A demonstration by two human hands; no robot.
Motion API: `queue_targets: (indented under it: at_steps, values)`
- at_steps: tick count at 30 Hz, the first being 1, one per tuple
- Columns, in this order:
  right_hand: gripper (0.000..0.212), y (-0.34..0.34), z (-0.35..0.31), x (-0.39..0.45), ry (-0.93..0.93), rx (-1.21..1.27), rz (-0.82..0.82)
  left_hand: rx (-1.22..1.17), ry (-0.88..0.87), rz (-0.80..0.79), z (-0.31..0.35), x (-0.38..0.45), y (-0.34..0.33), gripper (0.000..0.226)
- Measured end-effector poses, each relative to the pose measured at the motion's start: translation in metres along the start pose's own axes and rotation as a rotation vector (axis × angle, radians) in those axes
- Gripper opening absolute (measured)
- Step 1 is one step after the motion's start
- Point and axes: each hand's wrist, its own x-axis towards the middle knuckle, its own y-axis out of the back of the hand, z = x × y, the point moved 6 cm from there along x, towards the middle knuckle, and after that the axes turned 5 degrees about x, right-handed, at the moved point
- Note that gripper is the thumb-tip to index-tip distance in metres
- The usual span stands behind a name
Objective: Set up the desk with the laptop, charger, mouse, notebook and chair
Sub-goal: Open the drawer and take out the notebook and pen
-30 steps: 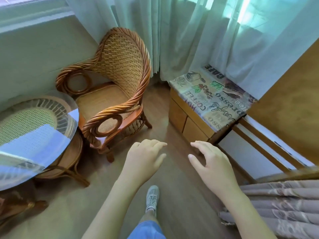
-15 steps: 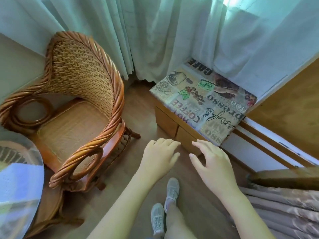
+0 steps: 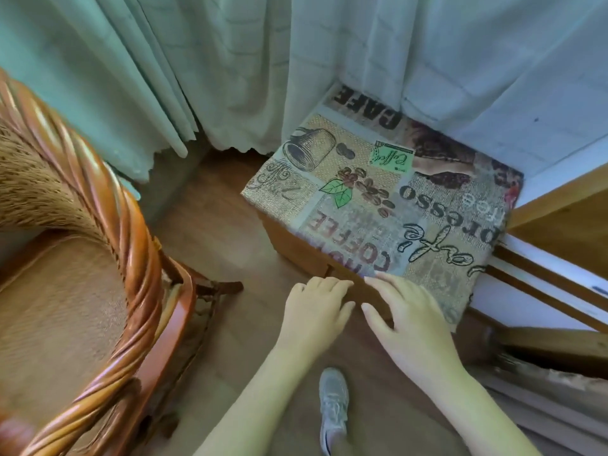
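A woven rattan armchair (image 3: 82,291) with a twisted orange-brown frame fills the left side. My left hand (image 3: 316,307) and my right hand (image 3: 408,324) hover side by side, palms down, fingers loosely spread, holding nothing. Both sit just in front of the near edge of a low wooden drawer unit (image 3: 306,251) topped by a coffee-print cushion (image 3: 394,205). My right fingertips overlap the cushion's front edge; whether they touch it I cannot tell. No laptop, charger, mouse or notebook is in view.
Pale sheer curtains (image 3: 230,77) hang along the back, down to the wooden floor (image 3: 214,232). A wooden slatted frame (image 3: 543,291) and patterned fabric (image 3: 543,390) lie at the right. My grey shoe (image 3: 334,403) stands on the floor between the chair and the drawer unit.
The view has swung right and closer: the glass table has left the frame, the armchair has slid to the left edge, and both hands now sit at the drawer unit's front edge.
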Motion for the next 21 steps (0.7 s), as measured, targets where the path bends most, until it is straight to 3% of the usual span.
queue_targets:
  at_steps: [5,13,16,21]
  values:
    - [0.042,-0.042,0.02,0.03,-0.062,-0.036,0.032,-0.018,-0.053,-0.007,-0.03,0.043,-0.05,0.036]
    - [0.048,-0.092,0.045,0.071,-0.078,-0.09,0.211,-0.134,0.129,-0.09,-0.084,0.079,-0.129,0.04]
    - [0.053,-0.109,0.051,0.083,-0.086,-0.111,0.223,-0.489,0.338,-0.125,-0.092,0.083,-0.157,0.048]
    - [0.06,-0.128,0.057,0.096,-0.102,-0.18,0.213,-1.291,0.869,-0.216,-0.08,0.091,-0.199,0.08]
